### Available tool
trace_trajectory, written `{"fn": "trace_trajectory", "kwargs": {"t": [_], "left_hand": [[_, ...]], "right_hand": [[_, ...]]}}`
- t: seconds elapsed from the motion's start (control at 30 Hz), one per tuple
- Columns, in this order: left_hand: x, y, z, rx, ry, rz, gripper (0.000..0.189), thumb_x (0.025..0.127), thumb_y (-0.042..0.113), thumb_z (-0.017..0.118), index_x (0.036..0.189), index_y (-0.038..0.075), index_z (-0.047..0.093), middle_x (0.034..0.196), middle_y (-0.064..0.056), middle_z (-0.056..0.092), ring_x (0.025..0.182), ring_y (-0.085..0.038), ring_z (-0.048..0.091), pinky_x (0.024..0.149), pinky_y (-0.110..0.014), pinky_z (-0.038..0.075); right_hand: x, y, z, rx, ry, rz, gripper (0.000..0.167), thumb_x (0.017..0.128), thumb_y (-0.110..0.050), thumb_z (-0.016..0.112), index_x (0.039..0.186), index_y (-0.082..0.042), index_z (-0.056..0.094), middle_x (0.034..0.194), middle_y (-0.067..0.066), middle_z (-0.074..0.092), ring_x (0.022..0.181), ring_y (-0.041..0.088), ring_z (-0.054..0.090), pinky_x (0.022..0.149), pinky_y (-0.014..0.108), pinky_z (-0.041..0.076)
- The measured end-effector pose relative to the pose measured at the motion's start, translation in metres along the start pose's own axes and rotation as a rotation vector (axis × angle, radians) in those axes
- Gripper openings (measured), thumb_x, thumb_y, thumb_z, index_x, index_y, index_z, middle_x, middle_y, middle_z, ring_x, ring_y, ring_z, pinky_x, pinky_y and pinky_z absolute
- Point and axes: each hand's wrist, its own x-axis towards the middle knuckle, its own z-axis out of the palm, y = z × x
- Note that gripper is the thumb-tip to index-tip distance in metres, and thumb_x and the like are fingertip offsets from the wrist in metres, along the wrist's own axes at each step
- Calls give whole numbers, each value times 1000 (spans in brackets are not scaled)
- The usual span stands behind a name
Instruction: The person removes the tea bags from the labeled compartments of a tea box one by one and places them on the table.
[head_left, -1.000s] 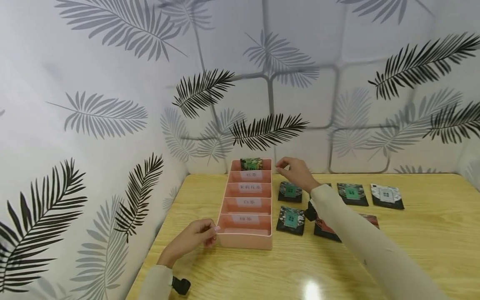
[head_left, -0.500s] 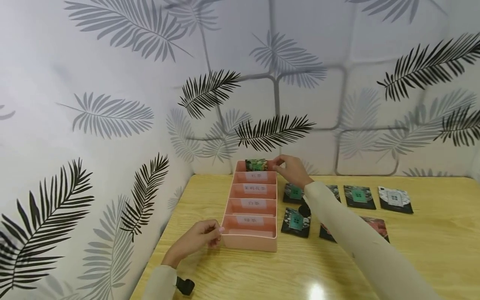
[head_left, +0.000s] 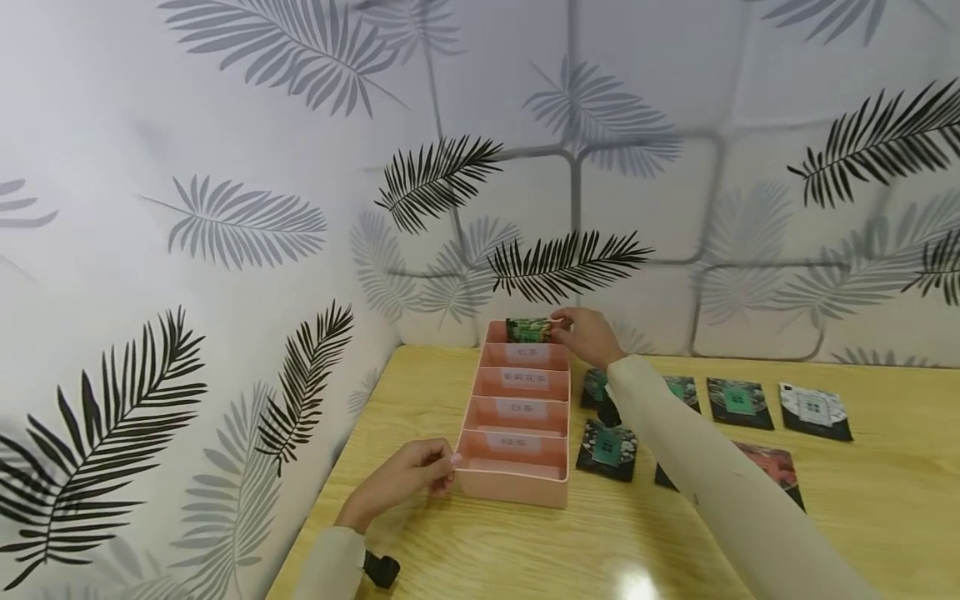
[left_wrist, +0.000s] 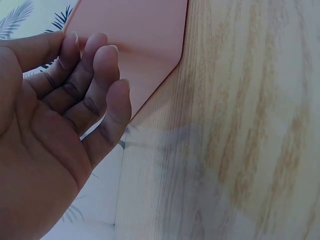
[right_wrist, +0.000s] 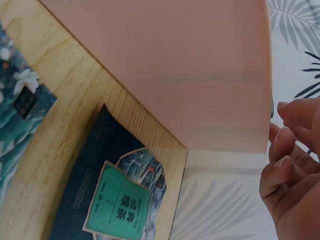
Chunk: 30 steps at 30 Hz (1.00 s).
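A long pink divided box (head_left: pixel 513 493) stands on the table, with paper labels on its dividers. In its far compartment sits a green tea packet (head_left: pixel 527 330). My left hand (head_left: pixel 411 477) pinches the rim at the box's near left corner; in the left wrist view its other fingers curl by the box's side. At the far right corner, my right hand (head_left: pixel 590 335) has its curled fingertips at the rim, beside the packet's right end. A sliver of green shows by the index fingertip in the right wrist view. Whether those fingers pinch it is hidden.
Several tea packets lie in two rows right of the box, including a teal-labelled one (head_left: pixel 607 450), a white-and-black one (head_left: pixel 816 410) and a red one (head_left: pixel 776 471). The right sleeve (head_left: pixel 697 467) covers part of them. A patterned wall (head_left: pixel 660 308) borders the table behind.
My right hand has moved left from beside the box to its far right rim, next to the packet. The left hand stays at the near corner. The head view has shifted slightly.
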Motion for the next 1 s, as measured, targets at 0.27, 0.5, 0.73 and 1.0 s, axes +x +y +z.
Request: {"fn": "trace_trajectory", "kwargs": {"t": [0.27, 0.5, 0.73, 1.0], "left_hand": [[2, 0, 3, -8, -3, -6, 33, 109, 31, 55, 97, 0, 62, 89, -15, 65, 73, -20, 60, 70, -39, 58], [1, -4, -1, 9, 9, -15, 33, 109, 32, 56, 97, 3, 63, 90, -13, 66, 74, -19, 61, 72, -42, 59], [0, -4, -2, 16, 8, -11, 34, 108, 33, 56, 96, 2, 63, 91, -17, 66, 74, -20, 62, 72, -43, 59], [-1, 0, -2, 23, 6, 7, 32, 109, 29, 56, 96, 1, 62, 89, -14, 66, 74, -18, 62, 72, -44, 59]], "right_hand": [[4, 2, 7, -80, -79, 69, 36, 104, -22, 63, 134, -1, 64, 115, 17, 72, 99, 31, 69, 86, 49, 55], [8, -1, 9, -62, -19, 28, 16, 103, -20, 65, 110, -6, 69, 103, 12, 72, 92, 27, 68, 82, 47, 56], [7, -6, 8, -50, -15, -2, 12, 101, -21, 68, 101, -9, 70, 95, 8, 74, 79, 22, 69, 74, 45, 57], [3, -14, 7, -119, -25, -31, 22, 104, -22, 65, 116, -7, 76, 105, 10, 76, 91, 26, 71, 82, 47, 57]]}}
